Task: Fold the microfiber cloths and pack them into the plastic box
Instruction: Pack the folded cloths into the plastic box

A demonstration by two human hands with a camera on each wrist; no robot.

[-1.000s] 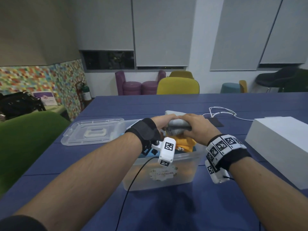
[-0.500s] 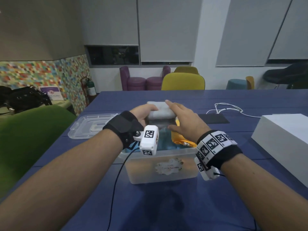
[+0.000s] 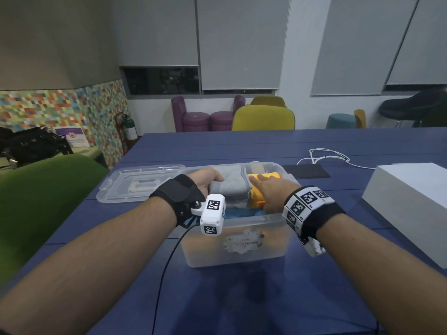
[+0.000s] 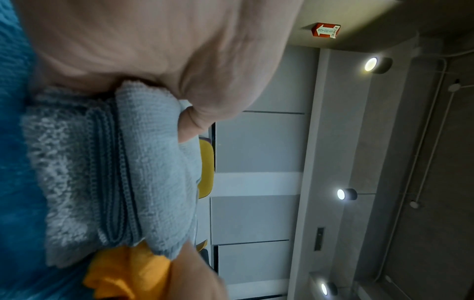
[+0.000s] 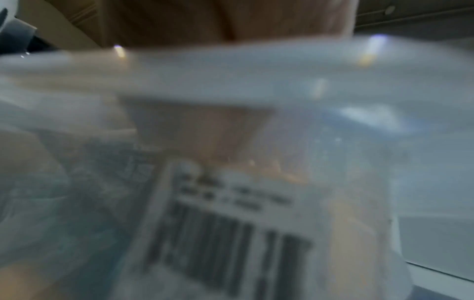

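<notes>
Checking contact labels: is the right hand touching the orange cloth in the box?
Touching. Head view shows the right hand lying flat on the orange cloth, fingers pressing its top beside the grey cloth.

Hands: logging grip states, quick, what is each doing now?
Left hand: grips the folded grey cloth.
Right hand: open, fingers flat on the yellow cloth.

White carton [image 3: 408, 204] on blue table [image 3: 242, 146]; white cable [image 3: 326, 155]; yellow chair [image 3: 263, 118] behind

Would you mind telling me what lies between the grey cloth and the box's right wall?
A folded yellow cloth, with the right hand resting on it, fills that stretch of the plastic box, seen in the head view.
</notes>
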